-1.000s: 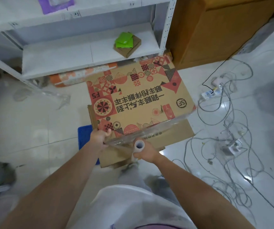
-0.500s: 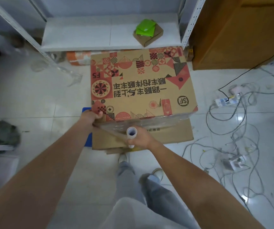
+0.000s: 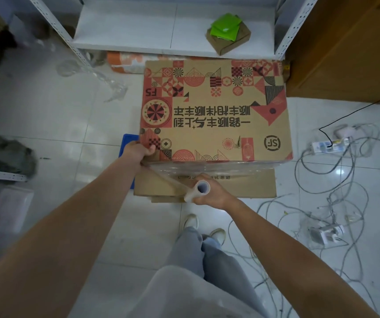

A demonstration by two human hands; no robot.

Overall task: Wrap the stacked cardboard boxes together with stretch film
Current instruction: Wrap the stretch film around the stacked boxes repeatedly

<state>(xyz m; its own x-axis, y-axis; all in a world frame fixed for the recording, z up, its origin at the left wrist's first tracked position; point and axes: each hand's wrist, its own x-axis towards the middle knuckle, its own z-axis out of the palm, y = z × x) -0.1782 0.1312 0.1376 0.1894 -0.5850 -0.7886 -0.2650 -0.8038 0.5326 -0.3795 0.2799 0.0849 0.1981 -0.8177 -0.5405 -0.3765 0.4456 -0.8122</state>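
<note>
Gripping the near-left corner of the printed box (image 3: pixel 214 111), the left hand (image 3: pixel 139 151) had fingers curled over the film's (image 3: pixel 207 167) end. Right hand (image 3: pixel 209 191) was wrapped round the film roll (image 3: pixel 197 191) (core end up), film stretched across the stack's near face. Printed box sat atop a plain lower box (image 3: pixel 241 187) on the floor (image 3: pixel 58 115).

The right hand (image 3: pixel 209 191) has drawn the film roll (image 3: pixel 197 191) slightly toward the person, lengthening the film.

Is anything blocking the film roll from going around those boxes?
Likely yes: the boxes' far edge sits close against the shelf, and a wooden cabinet stands near their far right corner.
</note>
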